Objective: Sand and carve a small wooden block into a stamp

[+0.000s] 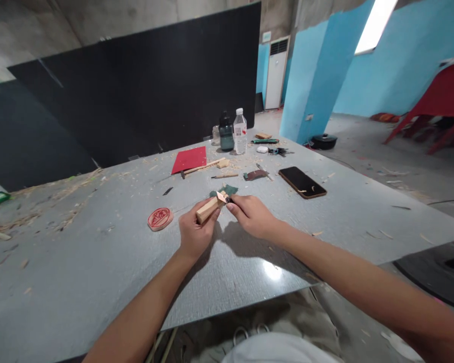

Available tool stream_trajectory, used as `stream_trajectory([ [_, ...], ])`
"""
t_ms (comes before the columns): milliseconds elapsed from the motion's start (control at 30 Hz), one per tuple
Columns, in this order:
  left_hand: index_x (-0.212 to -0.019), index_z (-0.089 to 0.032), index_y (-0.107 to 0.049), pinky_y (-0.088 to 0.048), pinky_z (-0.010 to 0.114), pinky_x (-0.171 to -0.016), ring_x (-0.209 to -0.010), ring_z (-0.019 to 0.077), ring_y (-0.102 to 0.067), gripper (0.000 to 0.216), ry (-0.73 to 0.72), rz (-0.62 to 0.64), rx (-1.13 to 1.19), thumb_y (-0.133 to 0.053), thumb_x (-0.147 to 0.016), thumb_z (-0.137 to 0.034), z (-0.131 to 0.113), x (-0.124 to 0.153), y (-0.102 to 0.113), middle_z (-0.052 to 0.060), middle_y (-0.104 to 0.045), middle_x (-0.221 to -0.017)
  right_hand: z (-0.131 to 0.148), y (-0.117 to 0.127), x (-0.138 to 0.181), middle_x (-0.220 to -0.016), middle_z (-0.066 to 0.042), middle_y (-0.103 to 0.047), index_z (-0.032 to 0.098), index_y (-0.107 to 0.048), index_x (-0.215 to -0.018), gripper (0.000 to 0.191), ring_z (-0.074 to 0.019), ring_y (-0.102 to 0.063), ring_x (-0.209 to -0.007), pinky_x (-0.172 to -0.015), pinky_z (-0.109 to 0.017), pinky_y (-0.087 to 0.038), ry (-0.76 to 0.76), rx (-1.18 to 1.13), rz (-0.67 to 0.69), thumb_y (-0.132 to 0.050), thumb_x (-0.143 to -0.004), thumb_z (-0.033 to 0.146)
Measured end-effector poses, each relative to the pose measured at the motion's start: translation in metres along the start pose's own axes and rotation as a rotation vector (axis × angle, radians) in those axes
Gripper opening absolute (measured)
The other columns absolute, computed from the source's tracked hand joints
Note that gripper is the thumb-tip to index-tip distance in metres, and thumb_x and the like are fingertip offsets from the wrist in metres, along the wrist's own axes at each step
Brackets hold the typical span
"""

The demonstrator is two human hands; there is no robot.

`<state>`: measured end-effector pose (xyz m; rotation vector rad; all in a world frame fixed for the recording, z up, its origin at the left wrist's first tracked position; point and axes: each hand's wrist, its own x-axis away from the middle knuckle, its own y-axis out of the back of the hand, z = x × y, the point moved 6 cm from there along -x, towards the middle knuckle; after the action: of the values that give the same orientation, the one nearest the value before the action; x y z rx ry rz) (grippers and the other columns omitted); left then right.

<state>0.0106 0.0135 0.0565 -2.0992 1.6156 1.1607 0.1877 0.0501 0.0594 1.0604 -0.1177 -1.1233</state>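
My left hand (193, 233) is closed round a small pale wooden block (208, 209), holding it just above the grey table (98, 262). My right hand (249, 214) is closed in a pinch on a small blade tool (227, 199) whose tip touches the upper end of the block. A dark green scrap (229, 190) lies on the table right behind the block. To the left of my left hand sits a round red carved disc (160, 219).
Farther back lie a red sheet (189, 159), a hammer (200, 169), a pencil-like stick (224, 176), a dark bottle (226, 132) and a clear water bottle (240, 131). A black phone (301, 182) lies to the right. Wood shavings litter the left side.
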Motion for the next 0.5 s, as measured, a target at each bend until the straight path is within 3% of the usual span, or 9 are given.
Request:
stream_trajectory([
  [333,-0.114,-0.017,-0.081,-0.065,0.033,-0.082,-0.088,0.021,-0.081,0.03,0.111,-0.004,0.091,-0.08,-0.091,-0.037,0.009,0.0,0.0,0.01,-0.085,-0.104,0.002,-0.002,0.0,-0.07,-0.002,-0.051,0.024,-0.043,-0.082,0.039,-0.0188,-0.046,-0.065,-0.066,-0.034,-0.026,0.031,-0.055,0.054,-0.036,-0.111,0.05],
  [500,-0.109,-0.016,-0.081,-0.065,0.033,-0.077,-0.083,0.0203,-0.079,0.031,0.236,-0.045,0.17,-0.083,-0.087,-0.037,0.013,-0.001,0.002,0.009,-0.084,-0.097,0.004,-0.005,0.001,-0.07,-0.002,-0.05,0.024,-0.043,-0.082,0.039,-0.018,-0.046,-0.064,-0.066,-0.034,-0.026,0.054,-0.06,0.103,-0.037,-0.111,0.049],
])
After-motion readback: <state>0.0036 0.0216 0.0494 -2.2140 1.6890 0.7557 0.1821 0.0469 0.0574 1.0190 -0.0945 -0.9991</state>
